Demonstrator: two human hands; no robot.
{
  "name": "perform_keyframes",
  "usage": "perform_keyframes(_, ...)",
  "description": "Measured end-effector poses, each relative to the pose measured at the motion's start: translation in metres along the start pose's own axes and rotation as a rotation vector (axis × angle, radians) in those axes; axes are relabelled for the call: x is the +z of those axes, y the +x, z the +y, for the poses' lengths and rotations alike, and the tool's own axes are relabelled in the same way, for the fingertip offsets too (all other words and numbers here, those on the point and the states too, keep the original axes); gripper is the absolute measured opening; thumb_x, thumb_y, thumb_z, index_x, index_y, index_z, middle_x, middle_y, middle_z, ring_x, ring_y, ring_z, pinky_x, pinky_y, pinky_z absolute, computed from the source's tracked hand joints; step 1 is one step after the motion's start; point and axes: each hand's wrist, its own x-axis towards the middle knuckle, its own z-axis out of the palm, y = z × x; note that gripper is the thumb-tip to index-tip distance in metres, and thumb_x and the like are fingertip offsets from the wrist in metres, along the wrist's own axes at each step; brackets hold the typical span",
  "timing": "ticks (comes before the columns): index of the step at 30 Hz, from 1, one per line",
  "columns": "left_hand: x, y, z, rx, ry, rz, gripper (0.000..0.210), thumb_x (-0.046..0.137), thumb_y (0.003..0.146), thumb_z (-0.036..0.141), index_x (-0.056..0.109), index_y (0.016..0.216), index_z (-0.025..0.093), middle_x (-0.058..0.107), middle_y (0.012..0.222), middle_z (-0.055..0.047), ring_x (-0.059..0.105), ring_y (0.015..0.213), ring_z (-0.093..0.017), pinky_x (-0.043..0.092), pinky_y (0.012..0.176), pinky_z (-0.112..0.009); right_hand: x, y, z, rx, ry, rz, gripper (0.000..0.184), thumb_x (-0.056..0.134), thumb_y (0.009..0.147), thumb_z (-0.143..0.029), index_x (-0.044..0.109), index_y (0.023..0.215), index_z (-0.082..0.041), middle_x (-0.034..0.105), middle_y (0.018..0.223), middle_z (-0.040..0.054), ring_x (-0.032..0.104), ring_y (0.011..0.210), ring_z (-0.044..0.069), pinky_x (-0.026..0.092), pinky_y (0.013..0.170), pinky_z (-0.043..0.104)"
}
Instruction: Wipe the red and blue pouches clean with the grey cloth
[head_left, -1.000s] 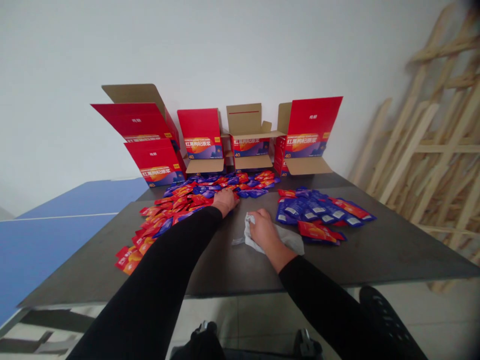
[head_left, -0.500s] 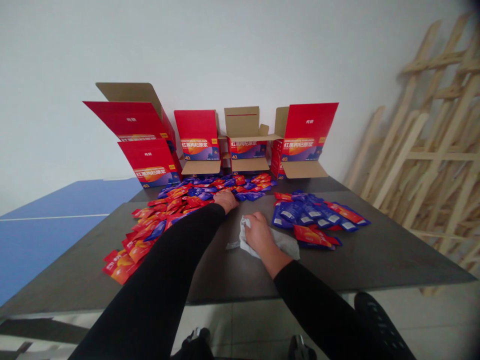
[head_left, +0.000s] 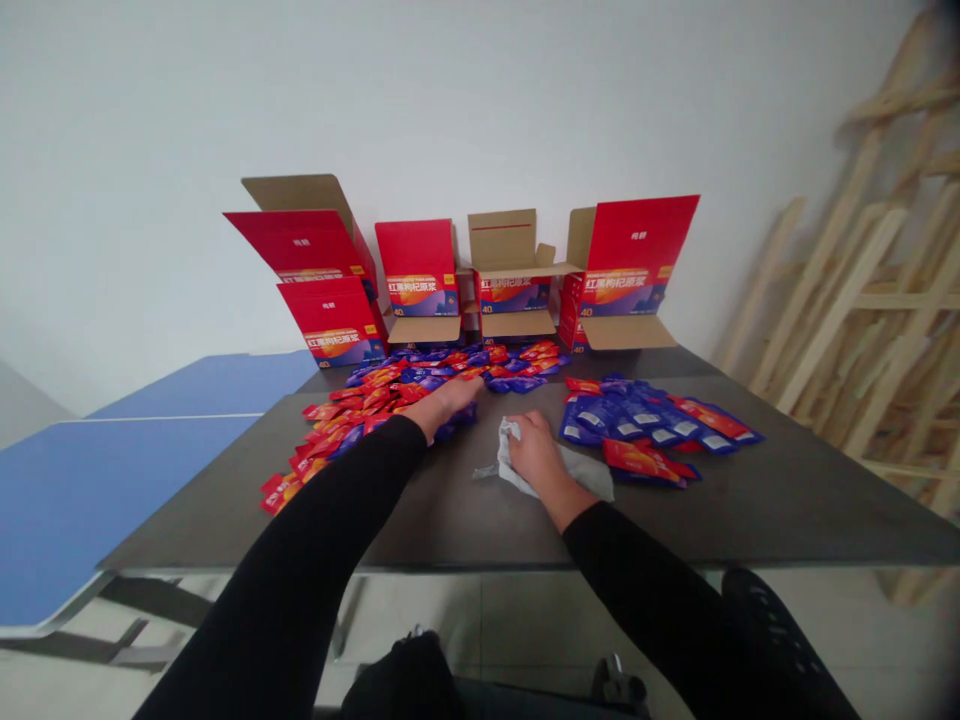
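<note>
My left hand (head_left: 448, 399) lies along the right edge of a heap of red and purple sachets (head_left: 375, 398). Its fingers look stretched out forward, touching the sachets, though the tips are hard to make out. Bunched in my right hand (head_left: 536, 452) is a white cloth (head_left: 589, 473), which trails on the dark tabletop toward my wrist. Beside the cloth lies a small clear scrap (head_left: 485, 471). To the right of that hand sits a smaller pile of mostly purple sachets (head_left: 645, 415), with a red sachet (head_left: 646, 461) at its near edge.
Along the back of the dark table (head_left: 480, 530) stand red cartons with raised flaps, among them a left carton (head_left: 334, 325), a middle carton (head_left: 514, 290) and a right carton (head_left: 626, 285). A blue table (head_left: 150, 440) adjoins at left. Wooden frames (head_left: 862, 300) lean at right.
The view has shifted, so the scene sits further right. My left hand has straightened out along the sachet heap. My right hand still grips the cloth at about the same spot.
</note>
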Motion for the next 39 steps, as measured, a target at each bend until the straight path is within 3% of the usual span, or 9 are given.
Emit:
perform_keyframes(2, 0.003, -0.023, -0.012, -0.014, -0.268, -0.090, 0.051, 0.035, 0.095, 0.058, 0.068, 0.096, 0.019, 0.071, 0.090, -0.011, 0.068, 0.084, -0.023, 0.052, 0.071, -0.030, 0.000, 0.000, -0.001, -0.033, 0.068, 0.047, 0.032, 0.054, 0.089, -0.014, 0.069, 0.116, -0.018, 0.062, 0.110, 0.0109, 0.060, 0.108, 0.025, 0.049, 0.104, 0.040)
perform_keyframes(6, 0.013, -0.066, -0.034, -0.116, -0.999, -0.379, 0.042, 0.041, 0.091, 0.048, 0.068, 0.098, 0.017, 0.070, 0.085, -0.010, 0.065, 0.075, -0.018, 0.052, 0.067, -0.027, -0.004, -0.001, -0.005, -0.123, 0.216, 0.130, 0.032, 0.052, 0.090, -0.017, 0.068, 0.117, -0.022, 0.061, 0.111, 0.0102, 0.060, 0.108, 0.026, 0.050, 0.103, 0.044)
perform_keyframes(11, 0.026, -0.096, -0.047, -0.145, -1.366, -0.461, 0.039, 0.043, 0.092, 0.042, 0.068, 0.102, 0.014, 0.071, 0.089, -0.011, 0.066, 0.075, -0.019, 0.054, 0.068, -0.030, -0.009, -0.006, -0.011, -0.256, 0.293, 0.113, 0.035, 0.051, 0.091, -0.019, 0.067, 0.122, -0.023, 0.061, 0.115, 0.0101, 0.061, 0.112, 0.025, 0.049, 0.106, 0.044)
perform_keyframes(17, 0.039, -0.107, -0.048, -0.087, -1.425, -0.432, 0.039, 0.044, 0.099, 0.045, 0.070, 0.103, 0.015, 0.074, 0.096, -0.010, 0.070, 0.091, -0.022, 0.054, 0.088, -0.034, -0.017, -0.012, -0.016, -0.513, 0.259, -0.063, 0.038, 0.054, 0.089, -0.018, 0.068, 0.124, -0.026, 0.067, 0.118, 0.0085, 0.061, 0.112, 0.025, 0.051, 0.102, 0.046)
perform_keyframes(21, 0.045, -0.106, -0.050, -0.101, -1.389, -0.502, 0.045, 0.047, 0.097, 0.053, 0.070, 0.088, 0.016, 0.072, 0.082, -0.010, 0.071, 0.089, -0.025, 0.054, 0.087, -0.037, -0.021, -0.016, -0.024, -0.731, 0.210, -0.190, 0.036, 0.057, 0.088, -0.019, 0.070, 0.121, -0.027, 0.070, 0.117, 0.0077, 0.062, 0.107, 0.025, 0.052, 0.098, 0.045)
perform_keyframes(23, 0.047, -0.106, -0.051, -0.124, -1.386, -0.540, 0.049, 0.047, 0.097, 0.056, 0.069, 0.083, 0.016, 0.071, 0.076, -0.009, 0.071, 0.084, -0.025, 0.055, 0.085, -0.037, -0.021, -0.019, -0.028, -0.768, 0.195, -0.222, 0.036, 0.058, 0.088, -0.019, 0.071, 0.119, -0.029, 0.070, 0.117, 0.0069, 0.062, 0.105, 0.024, 0.052, 0.097, 0.044)
perform_keyframes(27, 0.051, -0.108, -0.051, -0.142, -1.375, -0.585, 0.057, 0.043, 0.097, 0.063, 0.070, 0.083, 0.015, 0.071, 0.077, -0.010, 0.071, 0.081, -0.025, 0.055, 0.082, -0.036, -0.020, -0.021, -0.030, -0.697, 0.156, -0.207, 0.035, 0.060, 0.086, -0.015, 0.073, 0.116, -0.029, 0.070, 0.114, 0.0065, 0.062, 0.103, 0.024, 0.053, 0.095, 0.042)
perform_keyframes(32, 0.054, -0.111, -0.048, -0.135, -1.335, -0.578, 0.045, 0.044, 0.102, 0.049, 0.071, 0.091, 0.014, 0.071, 0.079, -0.009, 0.070, 0.077, -0.021, 0.054, 0.078, -0.031, -0.018, -0.020, -0.026, -0.608, 0.131, -0.096, 0.040, 0.059, 0.084, -0.008, 0.074, 0.117, -0.026, 0.068, 0.111, 0.0076, 0.060, 0.104, 0.025, 0.052, 0.096, 0.042)
perform_keyframes(39, 0.059, -0.107, -0.054, -0.125, -1.219, -0.620, 0.042, 0.051, 0.099, 0.050, 0.066, 0.083, 0.014, 0.061, 0.064, -0.003, 0.056, 0.052, -0.012, 0.041, 0.049, -0.020, -0.018, -0.013, -0.015, -0.390, 0.132, 0.069, 0.039, 0.055, 0.087, -0.009, 0.071, 0.121, -0.021, 0.063, 0.114, 0.0112, 0.059, 0.111, 0.027, 0.049, 0.103, 0.044)
